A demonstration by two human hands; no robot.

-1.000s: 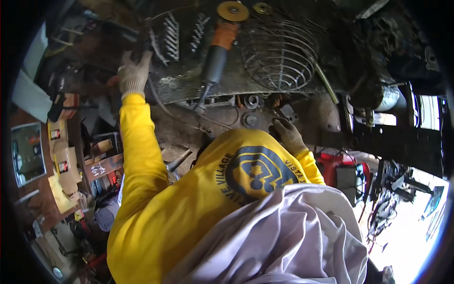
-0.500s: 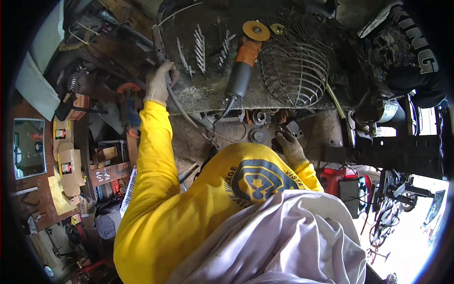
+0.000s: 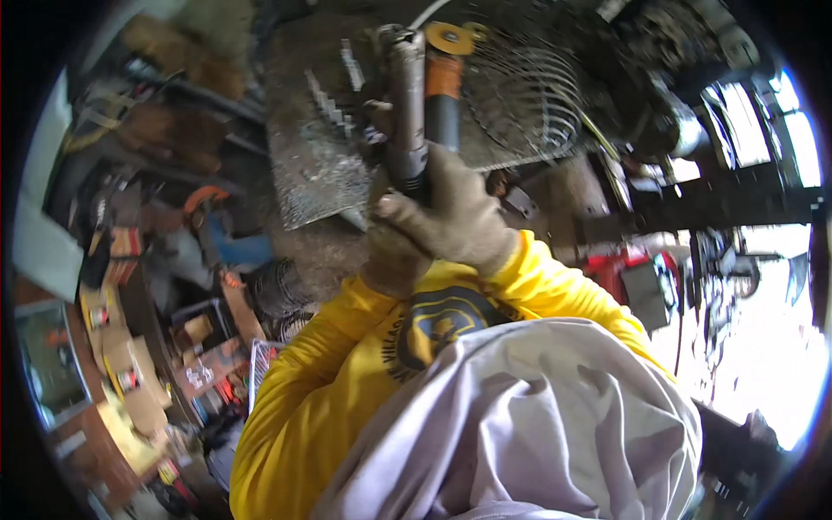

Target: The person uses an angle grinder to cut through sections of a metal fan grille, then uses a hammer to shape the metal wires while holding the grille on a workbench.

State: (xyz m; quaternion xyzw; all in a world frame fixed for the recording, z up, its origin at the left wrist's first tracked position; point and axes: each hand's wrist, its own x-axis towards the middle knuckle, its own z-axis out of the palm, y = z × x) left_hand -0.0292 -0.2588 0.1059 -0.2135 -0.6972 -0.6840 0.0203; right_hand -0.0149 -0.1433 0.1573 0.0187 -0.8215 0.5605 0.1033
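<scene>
In front of my chest, a worn welding electrode holder [image 3: 409,104] points up and away, with a pale rod [image 3: 431,12] in its tip. My right hand [image 3: 464,208], in a knitted work glove, is wrapped round the lower handle. Just below and left of it, my gloved left hand [image 3: 392,251] closes against the holder's base; its fingers are partly hidden. Beyond the holder lies an orange and dark grey angle grinder [image 3: 444,82] with a yellow disc, partly covered by it. A round wire fan guard [image 3: 555,104] sits to the grinder's right.
The dark metal worktable [image 3: 303,186] carries several spiky metal pieces [image 3: 329,106] at its left. A blue bench vise [image 3: 234,238] stands left of the table. Cardboard boxes [image 3: 130,373] are farther left. Red and grey equipment [image 3: 637,282] stands at right, near a bright opening.
My left hand has brought the electrode holder from the table's left side to the middle, near my chest. My right hand has risen from below the table edge and gripped it. The view has shifted.
</scene>
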